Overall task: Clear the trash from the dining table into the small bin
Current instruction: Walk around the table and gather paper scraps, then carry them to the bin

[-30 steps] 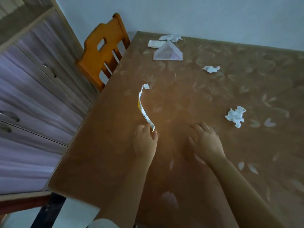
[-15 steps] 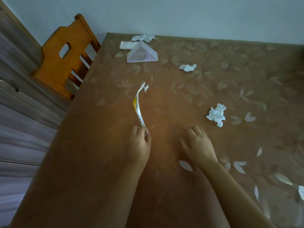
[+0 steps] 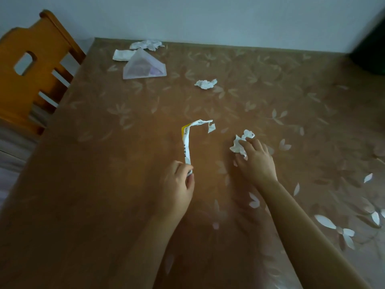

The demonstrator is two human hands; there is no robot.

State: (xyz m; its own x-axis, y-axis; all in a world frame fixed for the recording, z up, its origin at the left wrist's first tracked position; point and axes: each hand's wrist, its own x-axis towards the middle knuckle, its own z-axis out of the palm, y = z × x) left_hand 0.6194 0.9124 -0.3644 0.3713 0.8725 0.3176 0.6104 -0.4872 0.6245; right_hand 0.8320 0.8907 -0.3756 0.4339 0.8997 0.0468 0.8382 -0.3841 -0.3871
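Observation:
My left hand (image 3: 178, 185) pinches the lower end of a long white and yellow wrapper strip (image 3: 187, 142), which stands up and bends over at its top. My right hand (image 3: 256, 160) rests on a crumpled white tissue (image 3: 241, 141) on the brown table (image 3: 104, 184), fingers curled around it. Another crumpled tissue (image 3: 205, 84) lies farther back. At the far left corner lie a flat white paper (image 3: 121, 54), a crumpled paper (image 3: 146, 44) and a translucent pyramid-shaped wrapper (image 3: 143, 66). A dark object (image 3: 370, 49), possibly the bin, shows at the far right corner.
An orange wooden chair (image 3: 31, 69) stands at the table's left side. A pale wall runs behind the table's far edge. The tablecloth has a leaf pattern.
My right hand reached forward and to the right onto the crumpled tissue and closed on it. My left hand keeps its hold on the wrapper strip, whose top has bent over. The view shifted right.

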